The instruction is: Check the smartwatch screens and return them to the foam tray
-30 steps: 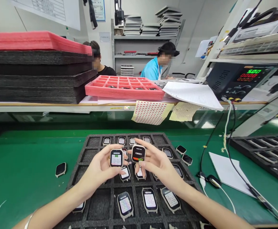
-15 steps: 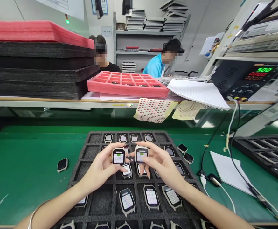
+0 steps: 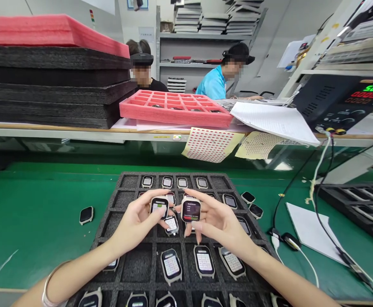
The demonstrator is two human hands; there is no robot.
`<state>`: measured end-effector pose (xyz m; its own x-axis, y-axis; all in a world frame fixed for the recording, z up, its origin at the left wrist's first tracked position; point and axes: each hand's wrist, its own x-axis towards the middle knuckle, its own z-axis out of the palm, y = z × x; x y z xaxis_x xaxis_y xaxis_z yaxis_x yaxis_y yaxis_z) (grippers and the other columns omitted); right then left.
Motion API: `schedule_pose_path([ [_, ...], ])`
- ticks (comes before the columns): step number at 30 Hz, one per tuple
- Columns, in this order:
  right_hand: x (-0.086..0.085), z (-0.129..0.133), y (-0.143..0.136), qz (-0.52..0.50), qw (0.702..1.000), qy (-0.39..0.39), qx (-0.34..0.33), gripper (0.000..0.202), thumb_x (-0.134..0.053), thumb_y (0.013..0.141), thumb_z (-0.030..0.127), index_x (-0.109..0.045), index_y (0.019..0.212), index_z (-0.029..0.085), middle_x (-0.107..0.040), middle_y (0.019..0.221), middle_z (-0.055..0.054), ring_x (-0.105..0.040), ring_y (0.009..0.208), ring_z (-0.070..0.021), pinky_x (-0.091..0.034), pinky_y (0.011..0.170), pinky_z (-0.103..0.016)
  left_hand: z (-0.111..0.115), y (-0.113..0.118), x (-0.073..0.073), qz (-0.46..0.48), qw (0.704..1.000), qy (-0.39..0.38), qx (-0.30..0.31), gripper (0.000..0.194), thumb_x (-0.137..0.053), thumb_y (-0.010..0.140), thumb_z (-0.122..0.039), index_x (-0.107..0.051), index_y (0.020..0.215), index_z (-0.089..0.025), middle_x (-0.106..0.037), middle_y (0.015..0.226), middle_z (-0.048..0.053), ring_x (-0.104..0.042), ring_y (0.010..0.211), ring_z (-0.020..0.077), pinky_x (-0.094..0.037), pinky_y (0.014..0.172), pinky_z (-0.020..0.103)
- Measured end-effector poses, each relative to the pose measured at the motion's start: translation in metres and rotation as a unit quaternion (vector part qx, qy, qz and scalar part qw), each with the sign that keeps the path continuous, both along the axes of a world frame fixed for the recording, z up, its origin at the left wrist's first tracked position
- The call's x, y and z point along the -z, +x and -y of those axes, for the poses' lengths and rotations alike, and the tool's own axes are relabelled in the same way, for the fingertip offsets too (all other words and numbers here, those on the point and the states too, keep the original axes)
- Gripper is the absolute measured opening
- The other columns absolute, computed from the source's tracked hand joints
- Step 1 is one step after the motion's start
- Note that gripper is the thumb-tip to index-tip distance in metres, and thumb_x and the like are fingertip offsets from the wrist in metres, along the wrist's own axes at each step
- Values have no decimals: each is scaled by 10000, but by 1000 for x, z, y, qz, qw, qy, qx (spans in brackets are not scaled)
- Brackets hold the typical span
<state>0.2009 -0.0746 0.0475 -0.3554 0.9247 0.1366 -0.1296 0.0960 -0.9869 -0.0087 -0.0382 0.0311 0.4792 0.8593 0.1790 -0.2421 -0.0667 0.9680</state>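
My left hand (image 3: 135, 224) holds a small beige smartwatch body (image 3: 159, 206) with a lit screen, and its thumb lies across the lower part of that screen. My right hand (image 3: 217, 224) holds a second watch body (image 3: 190, 210), whose dark screen shows red and green bars. Both hands hover above a black foam tray (image 3: 132, 264) with square pockets. Several more watch bodies with lit screens lie in those pockets, such as one in front of my hands (image 3: 171, 264).
Loose watch bodies lie on the green mat at left (image 3: 85, 215) and right (image 3: 248, 197). A pink foam tray (image 3: 173, 108) and stacked black foam sheets (image 3: 55, 91) sit on the shelf behind. Cables (image 3: 301, 251), white paper (image 3: 308, 232) and a power supply (image 3: 349, 102) are at right. Two people sit beyond.
The right watch's screen went from a white grid to a dark screen with red and green bars. My left thumb moved onto the left watch's screen. The view tilted downward slightly.
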Motion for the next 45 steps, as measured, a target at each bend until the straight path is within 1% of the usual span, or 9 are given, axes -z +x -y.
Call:
schedule_pose_path([
  [7,3,-2,0,8,1000,4,14,541,-640,855,200,-429,1351,242,-664,907,-64,-680,706,-190,-547,484,-235,1,2,5,36,999,-21,35,565,-672,780,-126,-469,1292,-251,-604,1085,78,-600,981,219,-565,795,313],
  [13,3,-2,1,-5,1000,1,24,411,-547,905,242,-486,1310,215,-673,835,-63,-686,635,-201,-528,446,-240,1,1,5,15,1000,-13,16,506,-672,784,-165,-493,1255,-219,-610,1024,83,-599,931,219,-584,707,304],
  [19,1,0,-2,45,997,-11,65,335,-560,912,310,-539,1232,209,-689,862,-68,-651,511,-146,-476,393,-205,1,1,3,-4,1000,-12,-21,279,-645,815,-239,-577,1081,-195,-613,915,49,-627,812,187,-589,576,265],
  [24,1,1,0,7,1000,-12,12,432,-585,885,240,-481,1305,236,-674,973,-81,-676,627,-163,-514,455,-214,0,1,1,-27,998,-22,-51,244,-630,829,-274,-596,1053,-184,-622,879,47,-626,752,171,-583,515,247],
  [27,2,0,2,-22,999,-13,-26,563,-645,832,199,-430,1349,256,-648,1037,-89,-684,749,-198,-547,514,-238,0,0,2,-1,1000,-14,-27,355,-654,805,-237,-569,1147,-197,-627,960,72,-629,855,209,-599,617,296],
  [30,3,-1,2,-7,1000,-10,-19,577,-651,836,190,-414,1357,258,-645,1024,-88,-684,748,-199,-557,514,-245,1,1,4,28,999,-17,6,551,-702,751,-172,-505,1264,-222,-619,1070,94,-612,975,250,-581,754,343],
  [34,5,-2,1,22,1000,-8,10,523,-617,869,198,-422,1350,257,-658,1001,-81,-685,713,-176,-548,497,-220,0,4,9,34,998,-60,9,641,-694,760,-154,-437,1343,-225,-632,1045,90,-614,936,223,-578,735,320],
  [40,3,-2,4,57,998,-13,-14,686,-680,807,169,-340,1397,253,-620,1140,-113,-686,775,-190,-560,502,-231,0,2,13,12,998,-54,19,757,-722,732,-120,-362,1388,-243,-622,1106,91,-616,997,216,-548,821,323],
  [45,4,-31,44,174,980,56,81,655,-678,804,281,-377,1379,198,-653,1051,-102,-672,819,-222,-580,612,-324,-27,-13,19,-23,999,-40,-24,785,-730,717,-164,-335,1395,-193,-647,1081,107,-644,988,234,-543,824,352],
])
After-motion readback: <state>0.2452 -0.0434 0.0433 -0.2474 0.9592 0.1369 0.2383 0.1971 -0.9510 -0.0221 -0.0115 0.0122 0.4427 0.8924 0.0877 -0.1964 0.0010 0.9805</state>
